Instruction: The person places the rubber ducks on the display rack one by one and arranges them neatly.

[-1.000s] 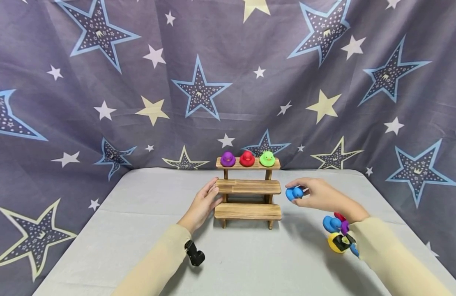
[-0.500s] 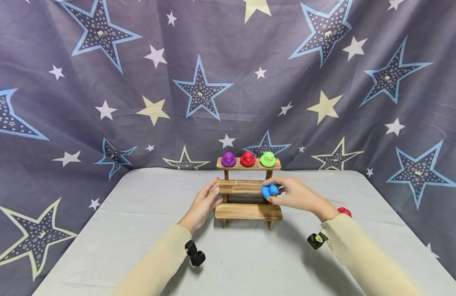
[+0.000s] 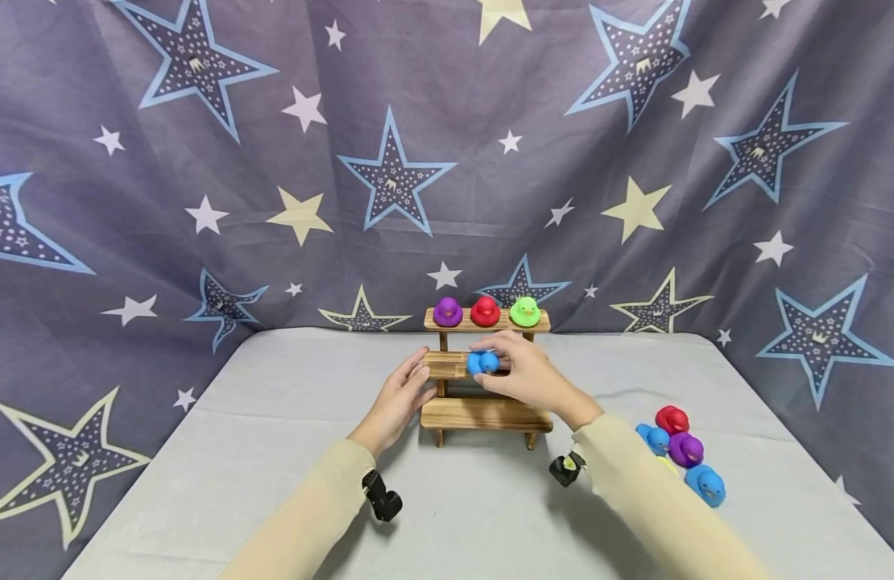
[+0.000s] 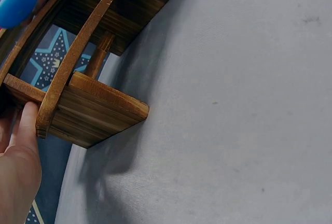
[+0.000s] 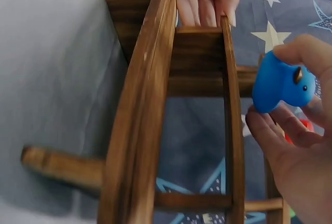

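Note:
A three-tier wooden display stand (image 3: pixel 486 414) stands on the table. On its top tier sit a purple duck (image 3: pixel 448 312), a red duck (image 3: pixel 486 312) and a green duck (image 3: pixel 525 312). My right hand (image 3: pixel 530 379) pinches a blue rubber duck (image 3: pixel 482 363) between thumb and fingers at the middle tier. In the right wrist view the blue duck (image 5: pixel 277 83) appears just beyond that tier's edge; whether it touches the wood I cannot tell. My left hand (image 3: pixel 396 403) holds the left end of the middle tier, its fingers against the side panel (image 4: pixel 98 110).
To the right on the grey table (image 3: pixel 273 483) lies a group of ducks: a red one (image 3: pixel 672 419), a purple one (image 3: pixel 685 449), and blue ones (image 3: pixel 705 485), with a yellow bit mostly behind the right sleeve (image 3: pixel 643 483). A star-patterned cloth (image 3: pixel 447 201) hangs behind the table.
My right hand has carried the blue duck leftward from beside the stand to the middle tier. The ducks on the right have come out from behind the sleeve. My left hand stays put.

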Tool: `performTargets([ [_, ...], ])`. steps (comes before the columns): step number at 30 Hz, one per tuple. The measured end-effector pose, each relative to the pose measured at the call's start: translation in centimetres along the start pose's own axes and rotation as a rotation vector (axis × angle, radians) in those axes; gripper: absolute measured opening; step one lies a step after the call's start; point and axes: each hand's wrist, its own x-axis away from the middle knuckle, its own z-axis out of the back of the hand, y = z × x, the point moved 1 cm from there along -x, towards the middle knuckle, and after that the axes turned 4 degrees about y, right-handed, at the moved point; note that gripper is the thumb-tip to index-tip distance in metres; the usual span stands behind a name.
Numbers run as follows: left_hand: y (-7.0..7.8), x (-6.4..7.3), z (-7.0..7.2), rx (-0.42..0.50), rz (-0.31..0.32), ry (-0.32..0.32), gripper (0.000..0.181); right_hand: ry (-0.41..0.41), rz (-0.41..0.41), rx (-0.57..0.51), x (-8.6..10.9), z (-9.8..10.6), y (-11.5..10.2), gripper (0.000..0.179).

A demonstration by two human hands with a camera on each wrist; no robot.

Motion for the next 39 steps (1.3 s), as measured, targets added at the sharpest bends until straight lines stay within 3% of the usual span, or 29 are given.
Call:
performTargets([
  [9,0.0,0.1,0.0,-0.008,0.001,0.003,0.056,0.050,-0.069,-0.143,-1.6,-2.9,-0.1,0.047],
  [21,0.1,0.0,0.2,-0.021,0.008,-0.015,0.056,0.112,-0.029,-0.047,-2.8,-4.9,0.1,0.048],
  [39,0.2,0.0,0.0,-0.010,0.020,-0.010,0.055,0.120,-0.095,-0.012,-2.9,-5.4,-0.2,0.052],
])
